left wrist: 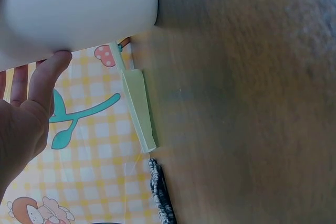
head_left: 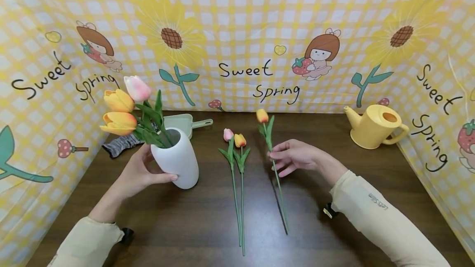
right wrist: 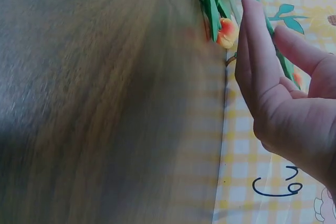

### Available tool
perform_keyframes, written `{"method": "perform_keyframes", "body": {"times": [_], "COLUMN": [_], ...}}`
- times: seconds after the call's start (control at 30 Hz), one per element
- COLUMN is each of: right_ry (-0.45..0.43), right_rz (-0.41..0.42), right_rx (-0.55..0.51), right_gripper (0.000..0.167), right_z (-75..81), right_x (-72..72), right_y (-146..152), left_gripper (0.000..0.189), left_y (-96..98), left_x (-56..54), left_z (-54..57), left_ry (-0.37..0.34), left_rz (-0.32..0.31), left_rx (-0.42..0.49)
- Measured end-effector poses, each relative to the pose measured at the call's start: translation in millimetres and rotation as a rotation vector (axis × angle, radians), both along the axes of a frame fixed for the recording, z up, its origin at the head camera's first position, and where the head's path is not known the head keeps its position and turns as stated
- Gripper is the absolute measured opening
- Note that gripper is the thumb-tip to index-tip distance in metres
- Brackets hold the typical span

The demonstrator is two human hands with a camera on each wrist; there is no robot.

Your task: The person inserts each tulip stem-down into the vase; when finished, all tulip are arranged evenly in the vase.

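Observation:
My left hand (head_left: 139,172) grips a white vase (head_left: 177,159) round its side, thumb across the front. Out of the vase's mouth lean several artificial tulips, with yellow-orange blooms (head_left: 118,112) and a pink bloom (head_left: 137,88). In the right wrist view, my right hand (right wrist: 283,77) pinches a green stem between thumb and fingers. That stem belongs to a single orange-yellow tulip (head_left: 262,116), its bloom pointing away from me. Between the hands lie a pink tulip (head_left: 228,135) and another orange-yellow tulip (head_left: 240,140), side by side on the table.
A yellow watering can (head_left: 375,128) stands at the back right of the brown table (head_left: 208,225). Behind the vase are a pale green dustpan (head_left: 182,124) and a grey knitted cloth (head_left: 124,144). Yellow checked fabric (head_left: 237,31) walls the back and both sides.

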State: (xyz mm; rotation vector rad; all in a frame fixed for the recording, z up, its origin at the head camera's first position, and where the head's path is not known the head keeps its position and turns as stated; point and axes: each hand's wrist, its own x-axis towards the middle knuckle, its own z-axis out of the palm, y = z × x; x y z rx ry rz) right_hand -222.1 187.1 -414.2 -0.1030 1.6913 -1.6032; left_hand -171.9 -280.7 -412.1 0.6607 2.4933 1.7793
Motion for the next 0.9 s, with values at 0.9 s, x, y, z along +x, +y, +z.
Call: {"method": "perform_keyframes", "body": {"times": [0.9], "right_ry": [0.017], "right_rz": [-0.128], "right_rx": [-0.131], "right_gripper": [0.016], "right_z": [13.9], "right_x": [15.2], "right_y": [24.7], "left_gripper": [0.093], "left_y": [2.4], "left_x": [2.0], "left_z": [6.6], "left_ry": [-0.002], "left_rz": [-0.005], "left_rx": [0.008]}}
